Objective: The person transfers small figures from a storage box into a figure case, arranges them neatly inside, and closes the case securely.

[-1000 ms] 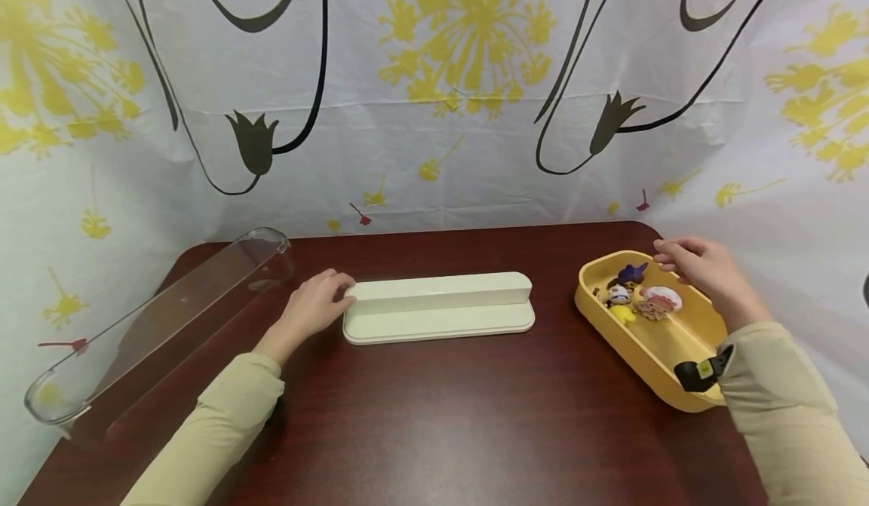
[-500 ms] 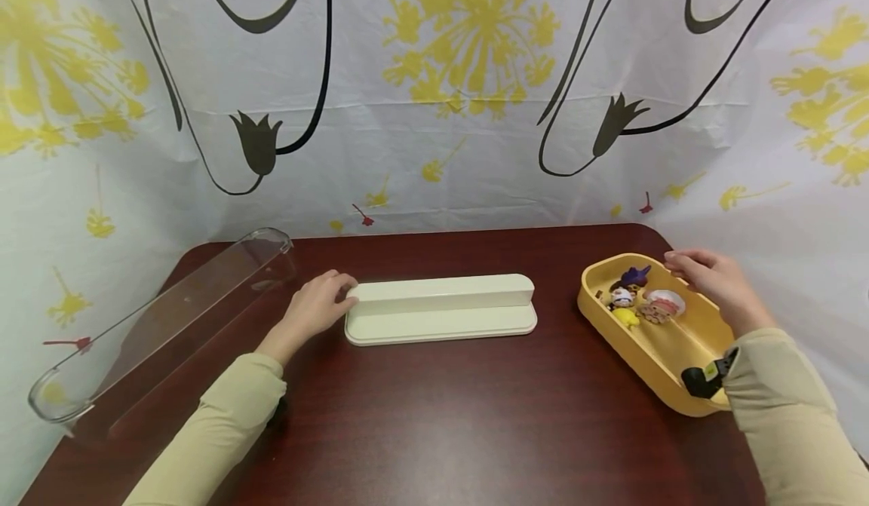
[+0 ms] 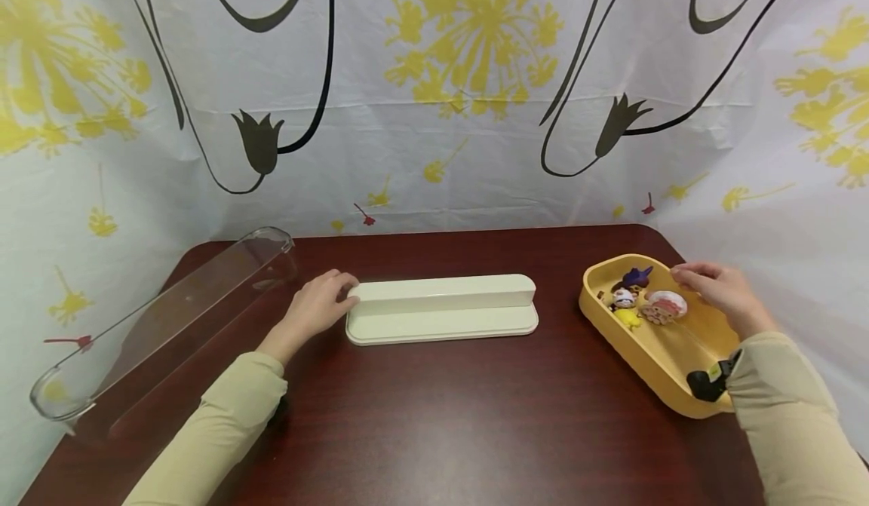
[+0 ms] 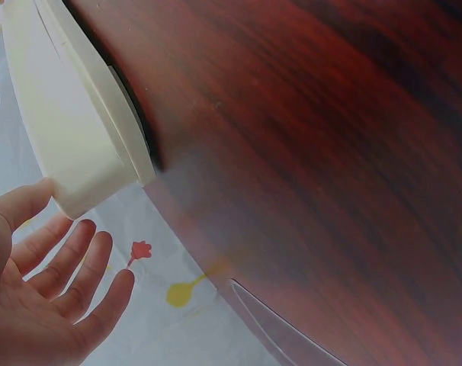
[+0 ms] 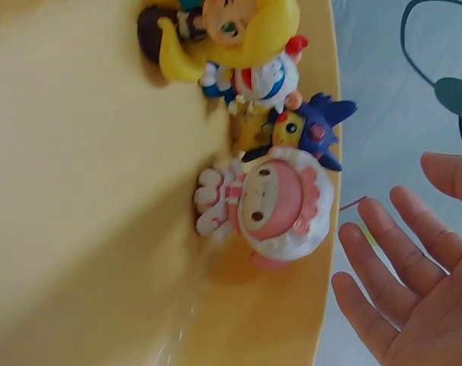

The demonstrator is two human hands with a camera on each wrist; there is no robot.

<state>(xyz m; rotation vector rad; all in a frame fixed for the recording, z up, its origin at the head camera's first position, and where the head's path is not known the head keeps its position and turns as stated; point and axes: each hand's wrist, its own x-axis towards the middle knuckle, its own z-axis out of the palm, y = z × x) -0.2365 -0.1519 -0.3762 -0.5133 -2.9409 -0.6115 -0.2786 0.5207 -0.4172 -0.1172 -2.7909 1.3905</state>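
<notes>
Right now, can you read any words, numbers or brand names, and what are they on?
None can be read.
Black wrist device: its small yellow-green patch is too tiny to read.
Cream base, yellow tray, toy figures: I see no lettering.

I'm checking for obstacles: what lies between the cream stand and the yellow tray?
Just bare table between stand and tray; the head view shows it.
</notes>
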